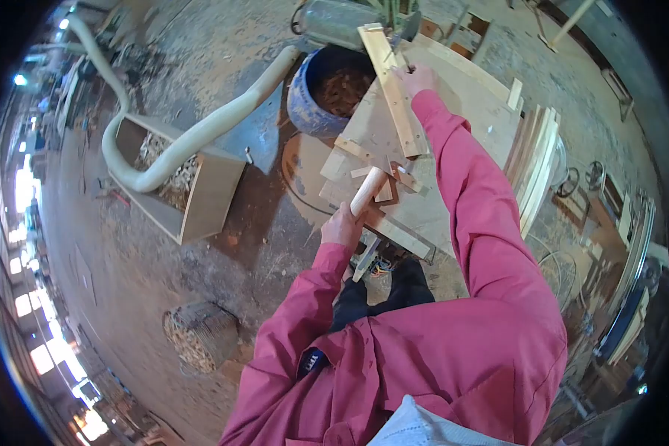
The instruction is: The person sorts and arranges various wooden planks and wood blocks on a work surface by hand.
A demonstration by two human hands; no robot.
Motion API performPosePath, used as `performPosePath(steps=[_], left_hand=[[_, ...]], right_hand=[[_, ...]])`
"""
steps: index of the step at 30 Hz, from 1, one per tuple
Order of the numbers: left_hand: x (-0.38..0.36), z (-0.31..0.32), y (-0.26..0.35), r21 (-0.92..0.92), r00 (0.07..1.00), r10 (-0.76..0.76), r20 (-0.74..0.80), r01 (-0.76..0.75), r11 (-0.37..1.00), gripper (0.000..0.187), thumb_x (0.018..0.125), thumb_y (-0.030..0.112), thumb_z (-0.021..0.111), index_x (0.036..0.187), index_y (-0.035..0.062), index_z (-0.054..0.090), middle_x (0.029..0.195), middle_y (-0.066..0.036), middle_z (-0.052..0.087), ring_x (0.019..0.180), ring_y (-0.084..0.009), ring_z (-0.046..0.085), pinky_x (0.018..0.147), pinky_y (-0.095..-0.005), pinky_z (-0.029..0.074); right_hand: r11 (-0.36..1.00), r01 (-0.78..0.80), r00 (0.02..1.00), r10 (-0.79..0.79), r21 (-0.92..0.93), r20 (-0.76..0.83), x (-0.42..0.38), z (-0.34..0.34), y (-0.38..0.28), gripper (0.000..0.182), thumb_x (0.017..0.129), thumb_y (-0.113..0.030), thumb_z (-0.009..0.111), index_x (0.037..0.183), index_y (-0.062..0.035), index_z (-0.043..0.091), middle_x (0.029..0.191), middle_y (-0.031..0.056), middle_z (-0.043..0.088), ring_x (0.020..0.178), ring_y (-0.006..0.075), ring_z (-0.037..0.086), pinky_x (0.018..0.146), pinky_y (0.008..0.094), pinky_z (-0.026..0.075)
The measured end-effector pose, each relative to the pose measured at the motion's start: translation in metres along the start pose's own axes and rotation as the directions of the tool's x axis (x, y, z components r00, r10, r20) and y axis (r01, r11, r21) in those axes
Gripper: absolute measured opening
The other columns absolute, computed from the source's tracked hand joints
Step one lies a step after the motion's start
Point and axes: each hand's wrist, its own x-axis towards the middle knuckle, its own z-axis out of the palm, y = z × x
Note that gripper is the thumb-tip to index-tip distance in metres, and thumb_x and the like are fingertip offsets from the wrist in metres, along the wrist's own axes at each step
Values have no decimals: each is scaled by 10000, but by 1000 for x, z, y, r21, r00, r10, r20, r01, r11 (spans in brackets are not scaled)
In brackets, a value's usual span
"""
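My left hand (342,225) is wrapped round the lower end of a smooth, round wooden piece (368,192), which tilts up toward the worktable (461,111). Beyond that piece's upper end lie small wooden blocks (405,178) at the table's edge. Reaching far forward, my right hand (419,79) is closed beside a long pale wooden bar (392,85) lying across the tabletop. A small dark part shows at its fingertips, but what they grip is too small to make out.
A blue bucket (302,100) of wood scraps stands left of the table. A thick hose (201,135) runs over a wooden box (215,193) of shavings. Long wooden strips (540,167) lie along the table's right side. A bundle of wood pieces (199,336) sits on the floor.
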Motion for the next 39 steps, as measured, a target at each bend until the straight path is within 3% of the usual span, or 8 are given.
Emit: performPosePath(steps=[3, 5, 6, 8, 13, 18, 27, 39], left_hand=[[-10, 11, -23, -126, 998, 39, -42, -44, 991, 348, 936, 346, 689, 1051, 43, 561, 898, -237, 726, 844, -447, 719, 725, -547, 566], [-14, 31, -47, -161, 998, 28, -53, -36, 986, 278, 928, 264, 669, 1065, 47, 562, 907, -233, 727, 851, -452, 717, 741, -546, 566], [-22, 17, -45, -140, 999, 41, -30, -45, 989, 262, 930, 245, 660, 1067, 45, 558, 912, -234, 727, 851, -455, 716, 745, -549, 565], [-31, 4, -49, -149, 997, 57, -50, -64, 987, 250, 927, 222, 652, 1070, 44, 553, 923, -239, 726, 854, -459, 714, 750, -554, 563], [-54, -7, -63, -197, 994, 96, -47, -104, 975, 280, 934, 245, 669, 1068, 36, 540, 866, -233, 703, 853, -469, 701, 719, -539, 559], [-52, 23, -92, -50, 996, 71, 55, -68, 996, 335, 946, 280, 630, 1128, -1, 628, 941, -257, 732, 924, -466, 711, 801, -550, 561], [-77, 0, -76, 82, 991, 117, -70, -111, 990, 463, 943, 467, 695, 1024, 35, 550, 869, -266, 715, 821, -486, 705, 716, -584, 559], [-77, -7, -59, 50, 995, 90, -31, -89, 995, 501, 960, 494, 653, 1055, 7, 586, 945, -301, 716, 913, -486, 701, 798, -567, 548]], right_hand=[[994, -26, 991, 39, 106, -127, 21, 73, 68, 356, 879, -350, 690, 1019, -31, 760, 944, 242, 740, 914, 389, 721, 842, 465, 560], [723, 653, 757, -619, -225, 207, 14, 72, 129, 331, 1010, -166, 527, 1283, -30, 655, 1141, 198, 727, 1042, 327, 695, 922, 439, 556], [953, 302, 945, -301, 13, 127, -18, 49, 109, 320, 995, -128, 541, 1276, -21, 648, 1156, 206, 715, 1037, 337, 694, 927, 456, 562], [396, -119, 874, 477, 911, -93, -85, -2, 66, 308, 965, -52, 570, 1262, -2, 634, 1184, 223, 690, 1025, 358, 690, 939, 491, 576], [730, 140, 986, -164, 669, -27, -175, -15, -197, 301, 947, -211, 661, 1173, -14, 696, 1132, 176, 701, 997, 304, 688, 882, 425, 570], [574, 761, 634, -758, 304, -156, -232, -14, -273, 496, 852, -407, 789, 1189, -48, 733, 1117, 155, 748, 1076, 360, 689, 958, 428, 533], [778, -161, 952, -40, -607, -305, -333, -141, 90, 724, 956, -462, 633, 1494, -7, 468, 1602, 243, 378, 1492, 414, 332, 1215, 564, 250], [723, 35, 959, -218, -690, -180, -361, -148, 142, 441, 917, -72, 537, 1352, -43, 601, 1530, 224, 442, 1431, 430, 410, 1176, 500, 350]])
